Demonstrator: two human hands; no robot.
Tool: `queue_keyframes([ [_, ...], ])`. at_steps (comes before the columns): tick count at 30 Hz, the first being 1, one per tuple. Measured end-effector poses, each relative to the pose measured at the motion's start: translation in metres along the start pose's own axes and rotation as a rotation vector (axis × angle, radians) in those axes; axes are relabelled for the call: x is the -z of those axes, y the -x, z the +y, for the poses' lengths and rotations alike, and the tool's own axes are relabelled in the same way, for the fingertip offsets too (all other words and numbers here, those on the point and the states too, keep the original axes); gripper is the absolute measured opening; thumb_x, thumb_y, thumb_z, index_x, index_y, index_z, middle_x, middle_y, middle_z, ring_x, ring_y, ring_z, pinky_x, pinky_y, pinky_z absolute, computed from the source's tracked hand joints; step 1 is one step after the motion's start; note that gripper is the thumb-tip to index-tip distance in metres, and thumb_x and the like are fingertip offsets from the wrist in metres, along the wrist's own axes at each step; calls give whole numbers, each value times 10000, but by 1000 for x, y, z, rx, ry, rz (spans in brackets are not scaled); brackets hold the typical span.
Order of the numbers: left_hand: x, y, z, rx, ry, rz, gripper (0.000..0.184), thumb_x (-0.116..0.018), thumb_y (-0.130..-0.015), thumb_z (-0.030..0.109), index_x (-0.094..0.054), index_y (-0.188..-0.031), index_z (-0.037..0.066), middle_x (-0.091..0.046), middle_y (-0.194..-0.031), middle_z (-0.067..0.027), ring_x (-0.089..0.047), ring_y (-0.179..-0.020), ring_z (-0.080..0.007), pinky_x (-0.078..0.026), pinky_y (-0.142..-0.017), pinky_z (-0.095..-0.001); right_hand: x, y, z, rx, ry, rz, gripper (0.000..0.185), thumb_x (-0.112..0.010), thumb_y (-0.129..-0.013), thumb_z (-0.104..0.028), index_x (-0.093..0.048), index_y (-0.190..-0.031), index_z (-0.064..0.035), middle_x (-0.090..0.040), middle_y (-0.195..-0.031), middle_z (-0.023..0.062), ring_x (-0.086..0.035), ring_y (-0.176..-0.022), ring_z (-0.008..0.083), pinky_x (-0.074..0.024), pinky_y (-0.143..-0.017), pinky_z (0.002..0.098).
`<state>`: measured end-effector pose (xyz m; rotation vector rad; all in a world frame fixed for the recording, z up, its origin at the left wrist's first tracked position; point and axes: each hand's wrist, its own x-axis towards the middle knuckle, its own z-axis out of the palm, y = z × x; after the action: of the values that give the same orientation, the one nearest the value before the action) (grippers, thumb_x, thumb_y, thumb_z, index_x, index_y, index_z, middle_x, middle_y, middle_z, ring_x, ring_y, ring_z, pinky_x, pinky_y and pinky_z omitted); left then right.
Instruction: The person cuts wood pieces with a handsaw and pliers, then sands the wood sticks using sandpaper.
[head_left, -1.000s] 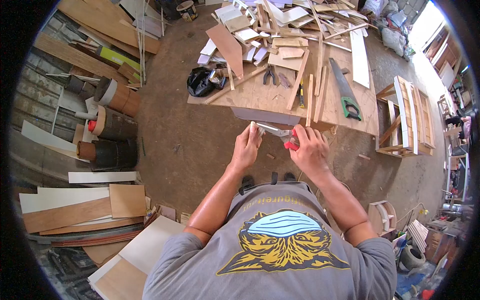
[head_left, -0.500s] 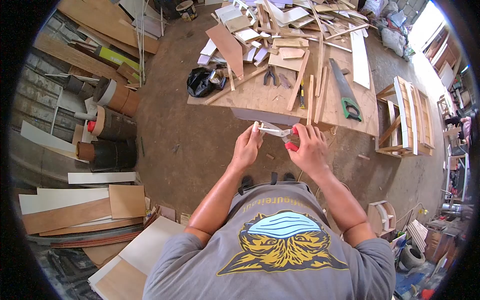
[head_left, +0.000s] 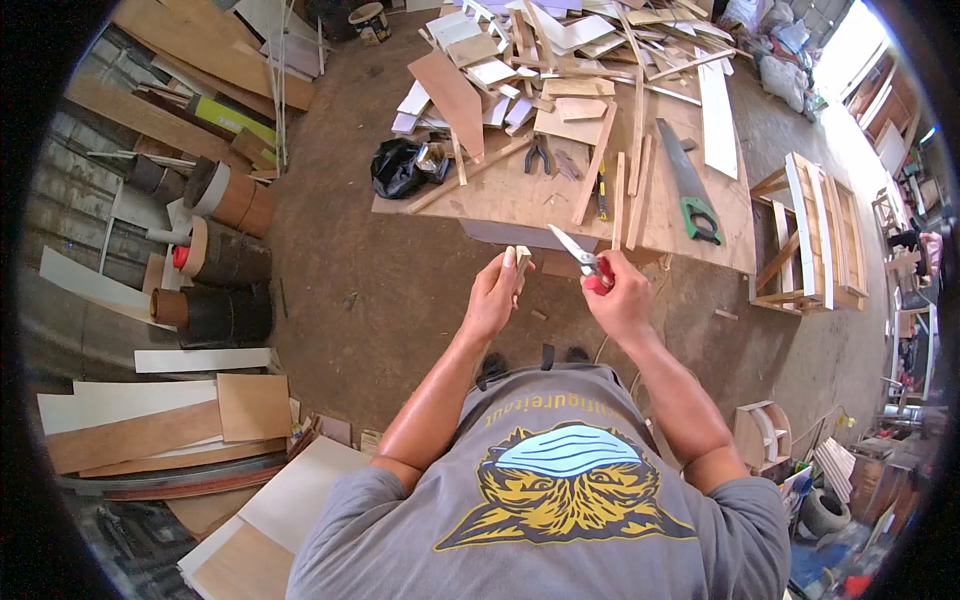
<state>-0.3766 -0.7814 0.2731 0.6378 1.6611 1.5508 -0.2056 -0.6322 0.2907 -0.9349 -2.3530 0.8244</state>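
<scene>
In the head view, my left hand (head_left: 492, 298) is closed around a short, pale wooden piece (head_left: 522, 262) that stands up between thumb and fingers. My right hand (head_left: 622, 302) grips a pair of red-handled scissors (head_left: 568, 243), its fingers wrapped round the handles. The blades look closed and point up and to the left, apart from the wooden piece. Both hands are in front of my body, just short of the worktable's near edge.
The plywood worktable (head_left: 480, 198) carries a heap of wood offcuts (head_left: 580, 107), pliers (head_left: 538, 155), a green-handled handsaw (head_left: 685, 180) and a black plastic bag (head_left: 395, 168). A wooden frame (head_left: 815, 235) stands at right. Boards (head_left: 130, 430) and rolls (head_left: 225, 312) lie at left.
The scissors, with blades open at the wooden piece before, have moved right, away from it, and their blades have come together. My left hand has barely moved.
</scene>
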Motion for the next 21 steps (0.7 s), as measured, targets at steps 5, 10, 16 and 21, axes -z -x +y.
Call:
queue_keyframes([
  [5,2,-2,1,-75,23,-27,474,-391,-1144,475,-607,-1149,53,-573,-843,4,-527,-627,-66,-465,-570,-244,19,1,-19,35,8,-33,362,-821,-786,-174,-626,-1085,-110,-699,-1003,65,-689,-933,309,-550,-814,455],
  [10,-1,-4,-6,-182,20,-71,370,-436,-1153,383,-594,-1167,49,-563,-812,20,-488,-625,-53,-424,-569,-233,14,6,-24,143,45,-51,408,-823,-774,-149,-632,-1132,-104,-698,-1036,74,-686,-976,304,-535,-854,452],
  [16,-1,-4,-12,-224,-57,-63,313,-489,-1144,325,-610,-1164,38,-553,-805,28,-469,-647,-46,-403,-569,-235,16,6,-24,170,122,-28,419,-845,-760,-203,-621,-1111,-149,-667,-1027,31,-661,-999,291,-513,-846,461],
  [21,-3,1,-8,-198,-107,-6,278,-522,-1134,291,-623,-1130,33,-532,-769,37,-458,-660,-38,-385,-581,-233,24,7,-29,182,243,-53,487,-843,-755,-190,-616,-1180,-120,-661,-1073,73,-646,-1043,320,-506,-884,467],
])
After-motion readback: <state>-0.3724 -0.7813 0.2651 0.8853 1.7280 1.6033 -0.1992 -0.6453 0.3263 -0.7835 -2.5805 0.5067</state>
